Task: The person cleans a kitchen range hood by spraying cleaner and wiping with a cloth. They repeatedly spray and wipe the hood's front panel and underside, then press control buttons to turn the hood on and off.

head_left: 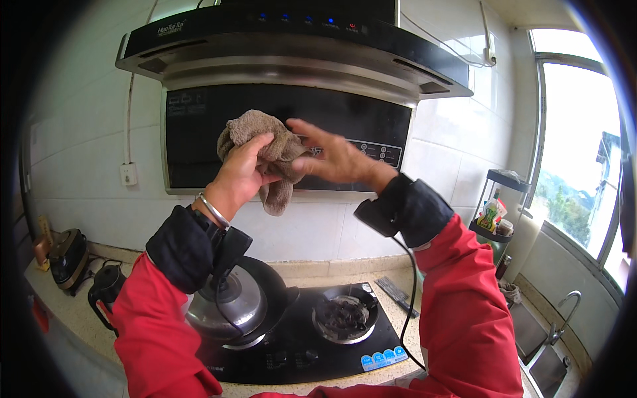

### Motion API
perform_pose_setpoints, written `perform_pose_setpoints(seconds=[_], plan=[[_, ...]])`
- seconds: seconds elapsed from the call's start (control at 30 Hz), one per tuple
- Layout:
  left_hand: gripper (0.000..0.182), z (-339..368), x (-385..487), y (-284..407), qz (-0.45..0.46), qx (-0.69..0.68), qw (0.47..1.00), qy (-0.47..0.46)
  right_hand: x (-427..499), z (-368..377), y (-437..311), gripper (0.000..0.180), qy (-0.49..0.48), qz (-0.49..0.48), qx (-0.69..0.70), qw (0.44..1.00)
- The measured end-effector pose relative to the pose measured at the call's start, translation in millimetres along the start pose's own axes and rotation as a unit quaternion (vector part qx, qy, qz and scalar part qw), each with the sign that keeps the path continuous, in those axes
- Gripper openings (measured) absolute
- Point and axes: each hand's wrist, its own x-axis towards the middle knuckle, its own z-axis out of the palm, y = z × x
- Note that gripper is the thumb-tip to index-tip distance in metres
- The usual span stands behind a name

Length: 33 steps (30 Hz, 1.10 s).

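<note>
A bunched brown terry cloth [254, 127] is held up in front of the black glass panel [209, 149] below the range hood [298, 54]. My left hand [241, 166] grips it from below and the left, thumb across the front, and one end of the cloth dangles down. On the cloth's right side is my right hand [331, 154], slightly blurred, its thumb and fingers spread. Its fingertips overlap the cloth's edge, though contact is unclear. Small lights glow along the hood's front.
Under my forearms lies a black glass gas hob [293, 358]. A wok with a metal lid [239, 303] covers its left burner; the right burner [346, 316] is bare. A kettle [107, 288] and a rice cooker [69, 258] stand left. A sink [535, 333] and rack [490, 234] are right.
</note>
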Motion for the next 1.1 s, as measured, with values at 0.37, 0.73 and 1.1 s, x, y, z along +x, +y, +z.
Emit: perform_pose_setpoints(seconds=[0.37,0.73,1.1], plan=[[0.043,51.4,6.3,-42.3,-0.017,0.099,0.995,0.023,-44.8,40.3,45.3,0.074,0.228,0.013,0.196,0.953],[0.033,81.5,32.5,-86.7,0.031,0.109,0.990,0.087,-94.6,26.8,56.6,0.062,0.324,-0.027,-0.020,0.946],[0.033,62.5,9.5,-59.6,0.067,0.055,0.987,0.137,-90.4,17.5,50.6,0.049,0.240,-0.016,0.103,0.965]])
